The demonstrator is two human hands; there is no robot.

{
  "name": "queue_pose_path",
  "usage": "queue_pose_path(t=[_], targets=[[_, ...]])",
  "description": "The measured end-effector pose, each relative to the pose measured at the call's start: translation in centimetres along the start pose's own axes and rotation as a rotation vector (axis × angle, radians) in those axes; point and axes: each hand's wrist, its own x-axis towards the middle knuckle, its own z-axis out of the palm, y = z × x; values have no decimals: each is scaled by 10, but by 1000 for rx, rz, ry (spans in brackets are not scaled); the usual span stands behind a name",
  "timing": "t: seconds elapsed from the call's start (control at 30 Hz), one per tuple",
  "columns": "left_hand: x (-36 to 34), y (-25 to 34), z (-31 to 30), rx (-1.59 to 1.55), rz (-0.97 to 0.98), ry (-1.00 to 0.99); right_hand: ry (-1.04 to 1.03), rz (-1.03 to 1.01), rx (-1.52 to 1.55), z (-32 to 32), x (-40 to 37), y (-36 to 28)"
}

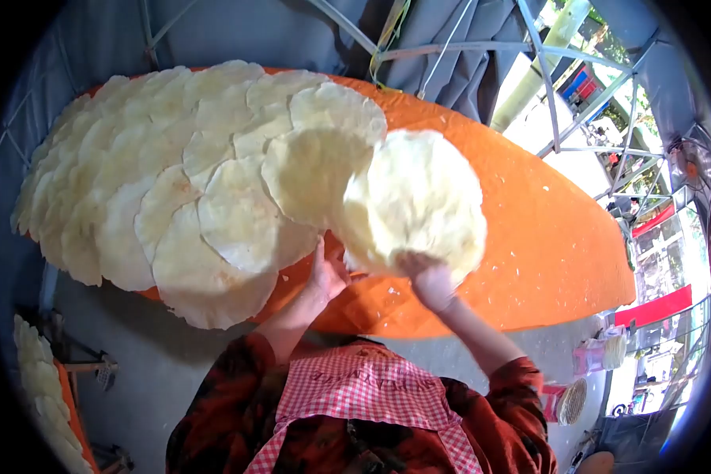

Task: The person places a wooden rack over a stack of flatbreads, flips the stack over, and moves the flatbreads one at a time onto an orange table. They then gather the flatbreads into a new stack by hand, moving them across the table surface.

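Note:
A pale, thin round flatbread sheet (419, 201) is lifted in front of me, its surface rippled and slightly blurred. My right hand (428, 276) grips its near edge, with the fingertips on top of the sheet. Just left of that edge is my left hand (329, 272), thumb raised apart from the other fingers; nothing shows in its grasp. Many similar flatbread sheets (174, 174) lie overlapping in rows across the left of an orange cloth-covered table (541, 237). One sheet (316, 170) beside the lifted one lies partly in shadow.
Small white crumbs dot the orange surface to the right. Behind the table stand a metal frame (458, 49) and grey sheeting. At lower left is another orange surface bearing more sheets (43, 395). Round stacked items (570, 401) stand on the right, near a bright opening.

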Motion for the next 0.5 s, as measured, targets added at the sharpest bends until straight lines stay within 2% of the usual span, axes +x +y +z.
queue_pose_path(t=[0.03,0.1,0.13,0.2,0.23,0.3,0.37,0.4,0.43,0.5], targets=[[-2,-4,4,-31,8,94,-39,12,14,44,-26,-6],[13,-19,-33,72,59,52,-61,56,157,125,-73,-17],[6,-23,-17,138,96,169,-65,64,127,126,-74,-22],[13,-27,-28,275,149,210,-63,81,62,105,-67,-30],[13,-33,-35,340,166,235,-137,74,246,97,-69,-23],[11,-32,-27,341,175,256,-267,57,606,79,-60,19],[10,-32,-11,435,204,253,-142,411,686,64,-44,76],[12,-31,-13,431,180,208,58,500,618,82,-43,118],[11,-33,-14,436,164,284,-37,744,720,75,-29,150],[13,-33,-9,459,145,430,188,774,907,144,-28,233]])
